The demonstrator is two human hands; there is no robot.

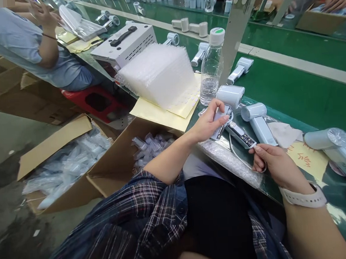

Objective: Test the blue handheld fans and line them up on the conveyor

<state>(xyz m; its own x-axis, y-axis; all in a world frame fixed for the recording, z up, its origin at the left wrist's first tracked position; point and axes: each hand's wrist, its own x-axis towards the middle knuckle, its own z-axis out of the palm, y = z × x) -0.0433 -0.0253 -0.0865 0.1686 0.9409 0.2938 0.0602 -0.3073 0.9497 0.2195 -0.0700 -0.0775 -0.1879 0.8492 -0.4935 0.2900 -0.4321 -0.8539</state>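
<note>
While left hand (209,123) grips dryer handle (219,120), right hand (273,164) pinches cable (237,156) at bench edge (231,165).

Head view, down over workbench (291,93)

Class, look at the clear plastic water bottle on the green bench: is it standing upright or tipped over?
Upright. The water bottle stands on its base, its cap on top.

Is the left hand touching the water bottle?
Apart. The head view shows the left hand on a white device, with green table between it and the bottle.
</note>
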